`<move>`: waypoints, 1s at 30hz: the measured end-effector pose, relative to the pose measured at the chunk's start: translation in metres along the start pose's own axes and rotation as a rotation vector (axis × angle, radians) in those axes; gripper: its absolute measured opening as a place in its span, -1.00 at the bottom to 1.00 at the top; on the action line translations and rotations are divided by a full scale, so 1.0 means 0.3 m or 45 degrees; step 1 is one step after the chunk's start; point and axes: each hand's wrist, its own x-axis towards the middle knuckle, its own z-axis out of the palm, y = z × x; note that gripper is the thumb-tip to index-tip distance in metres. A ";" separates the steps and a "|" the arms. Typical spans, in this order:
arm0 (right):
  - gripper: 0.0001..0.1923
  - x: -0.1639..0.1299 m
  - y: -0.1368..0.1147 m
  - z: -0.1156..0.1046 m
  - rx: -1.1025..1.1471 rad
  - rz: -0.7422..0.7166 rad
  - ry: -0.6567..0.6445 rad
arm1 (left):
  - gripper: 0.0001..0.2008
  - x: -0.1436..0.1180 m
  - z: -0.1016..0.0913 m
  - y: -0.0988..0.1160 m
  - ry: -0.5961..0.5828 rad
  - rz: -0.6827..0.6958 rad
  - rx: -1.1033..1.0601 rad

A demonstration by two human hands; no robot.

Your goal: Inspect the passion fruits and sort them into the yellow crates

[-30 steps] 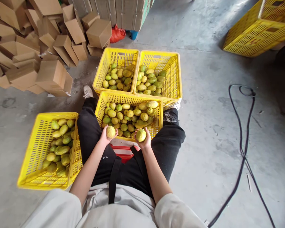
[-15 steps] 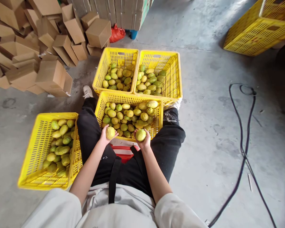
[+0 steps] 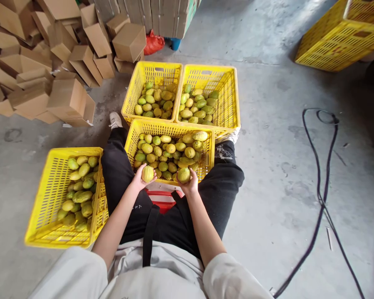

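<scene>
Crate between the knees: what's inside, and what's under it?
The yellow crate is piled with green-yellow fruit; lower layers are hidden. Each hand, left hand and right hand, holds one fruit at its near rim. Underneath is covered.

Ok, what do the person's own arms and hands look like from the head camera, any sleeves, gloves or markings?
Both forearms are bare. The left hand and right hand wear no gloves, and no rings or watch show. Loose pale cream short sleeves cover the upper arms, ending near the elbows. No markings are visible on the arms; a black apron strap hangs between them.
</scene>
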 end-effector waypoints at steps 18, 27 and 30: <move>-0.82 -0.008 0.009 0.024 -0.005 -0.044 0.018 | -0.75 0.020 -0.013 0.001 0.063 0.055 -0.065; -0.71 -0.020 -0.004 0.035 0.012 -0.015 -0.049 | -0.67 0.039 -0.034 0.005 0.093 0.053 -0.112; -0.79 -0.004 0.004 0.028 -0.007 -0.029 -0.022 | -0.69 0.035 -0.034 0.000 0.063 0.075 -0.119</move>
